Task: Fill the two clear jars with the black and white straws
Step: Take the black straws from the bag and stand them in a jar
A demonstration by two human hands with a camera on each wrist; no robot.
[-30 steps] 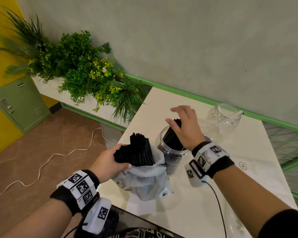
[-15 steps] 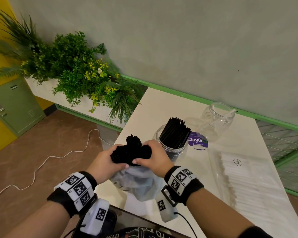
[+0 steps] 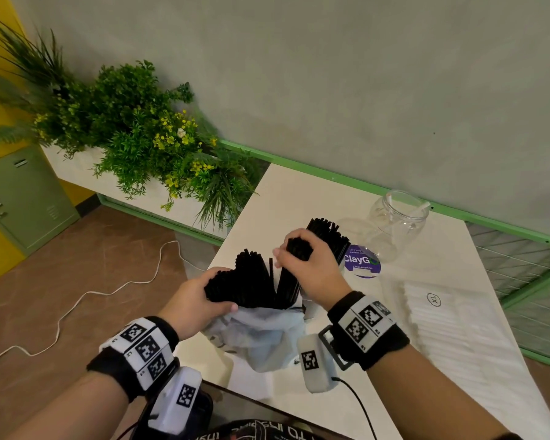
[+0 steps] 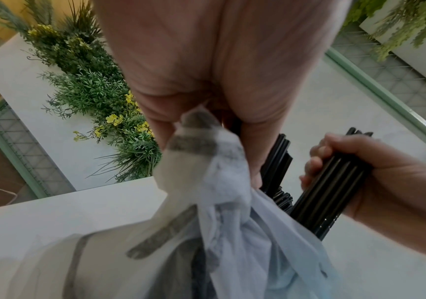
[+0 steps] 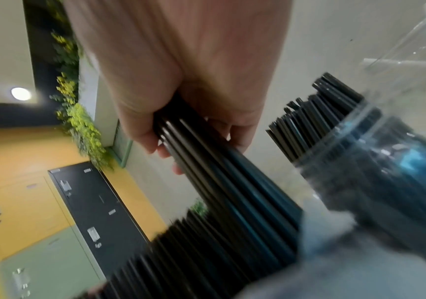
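Observation:
On the white table (image 3: 299,192), my left hand (image 3: 204,296) grips the top of a pale plastic bag (image 3: 261,335) holding a thick bundle of black straws (image 3: 245,277). My right hand (image 3: 302,258) grips a smaller bunch of black straws (image 3: 288,281), partly drawn up out of the bag; the same bunch (image 5: 219,161) shows in the right wrist view. Just behind that hand stands a clear jar (image 5: 375,161) with black straws (image 3: 329,230) in it. A second clear jar (image 3: 397,223) sits empty at the back. White straws in a clear pack (image 3: 451,331) lie on the right.
A round purple ClayGo sticker (image 3: 361,260) lies between the jars. A planter of green plants (image 3: 140,138) borders the table's left end, and a green-trimmed wall runs behind it. A white cable (image 3: 77,300) trails on the floor to the left.
My right hand left the jar, came back to the bag, closed on a bunch of black straws and is lifting it up and right. The left hand keeps its grip on the bag.

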